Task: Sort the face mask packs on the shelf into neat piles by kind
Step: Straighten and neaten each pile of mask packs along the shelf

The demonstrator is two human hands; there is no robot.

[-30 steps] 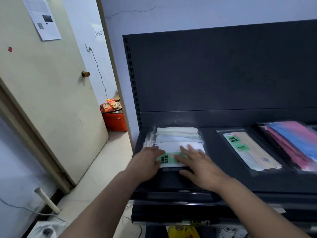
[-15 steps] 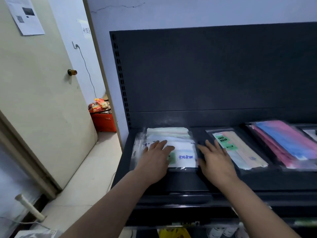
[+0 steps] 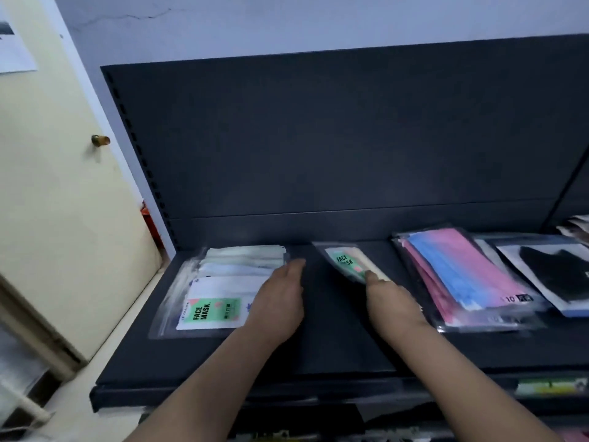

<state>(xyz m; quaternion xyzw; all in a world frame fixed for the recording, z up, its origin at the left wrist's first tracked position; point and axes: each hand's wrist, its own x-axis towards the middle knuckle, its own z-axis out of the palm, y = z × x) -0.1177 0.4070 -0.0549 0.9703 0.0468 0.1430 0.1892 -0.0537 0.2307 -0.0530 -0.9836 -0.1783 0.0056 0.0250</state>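
A pile of white face mask packs (image 3: 223,291) with a green "FACE MASK" label lies at the left of the dark shelf (image 3: 334,352). My left hand (image 3: 280,301) rests flat against the pile's right edge, fingers straight, holding nothing. To its right, my right hand (image 3: 392,304) grips the near end of a beige pack with a green label (image 3: 345,260); the thumb lies on top and the pack tilts up off the shelf. Further right lies a pile of pink and blue mask packs (image 3: 462,275), then a black mask pack (image 3: 561,275).
The shelf's dark back panel (image 3: 350,138) rises behind the packs. A cream door with a brass knob (image 3: 100,140) stands at the left, with a red bin (image 3: 148,218) behind its edge. A price label strip (image 3: 548,386) sits on the shelf's front edge.
My right hand moved right from the white pile to the beige pack and closed on it. My left hand slid to the white pile's right edge. The view shifted right.
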